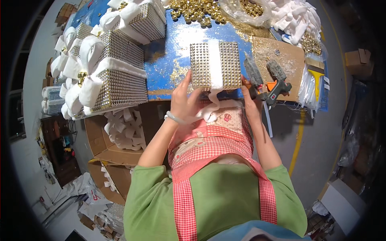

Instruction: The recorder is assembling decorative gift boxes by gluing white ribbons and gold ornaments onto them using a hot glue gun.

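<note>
A gift box (199,66) covered in gold and silver studs is at the near edge of the blue table. A white ribbon (215,64) runs down its middle, and its loose tail curls over the near edge toward my apron. My left hand (184,100) grips the box's left side near the front corner, fingers along the side and thumb toward the front. My right hand (251,102) holds the right side at the near corner, its fingers partly hidden. Just right of that hand lies a dark glue gun (275,93) with an orange trigger.
Finished studded boxes (120,88) with white bows are stacked at left. Gold bells (197,11) lie at the back, with white fabric (295,16) at back right. Glue sticks (307,90) and a yellow scraper (316,80) sit right. A carton (98,136) of white bows stands below left.
</note>
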`<state>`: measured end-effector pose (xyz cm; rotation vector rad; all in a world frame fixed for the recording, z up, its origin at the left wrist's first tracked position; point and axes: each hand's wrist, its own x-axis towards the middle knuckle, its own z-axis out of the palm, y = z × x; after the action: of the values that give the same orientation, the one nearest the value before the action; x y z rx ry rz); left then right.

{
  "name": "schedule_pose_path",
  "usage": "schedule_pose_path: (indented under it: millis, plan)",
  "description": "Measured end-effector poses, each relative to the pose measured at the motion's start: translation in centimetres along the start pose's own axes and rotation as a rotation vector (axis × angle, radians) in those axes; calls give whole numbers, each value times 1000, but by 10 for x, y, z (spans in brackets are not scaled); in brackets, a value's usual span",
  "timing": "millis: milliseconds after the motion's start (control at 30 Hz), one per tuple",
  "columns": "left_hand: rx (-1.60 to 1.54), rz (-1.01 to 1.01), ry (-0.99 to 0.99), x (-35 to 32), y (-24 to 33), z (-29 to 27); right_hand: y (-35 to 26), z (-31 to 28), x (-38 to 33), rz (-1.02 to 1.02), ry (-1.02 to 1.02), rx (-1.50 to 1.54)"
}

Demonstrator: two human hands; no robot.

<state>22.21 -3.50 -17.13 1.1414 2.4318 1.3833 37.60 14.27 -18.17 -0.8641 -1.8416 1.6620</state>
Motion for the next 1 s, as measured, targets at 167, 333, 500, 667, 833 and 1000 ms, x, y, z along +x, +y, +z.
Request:
schedule_pose_path:
  millis: [167, 333, 500, 667, 833, 1000]
  plan:
    - [102, -39, 36, 57, 25, -25, -53, 0, 35, -39, 50, 100]
    - [293, -279, -203, 118, 22, -32, -55, 3, 77, 1, -29, -30]
    - [467, -261, -164, 127, 8, -17, -24, 6, 91, 14, -85, -52]
    - [301, 238, -111, 151, -15, 10, -11, 18, 89, -123, 26, -238]
    - [516, 240, -254, 128, -3, 27, -23, 21, 75, -162, 36, -370]
    - [34, 307, 114, 56, 30, 0, 22, 4, 81, -82, 137, -47]
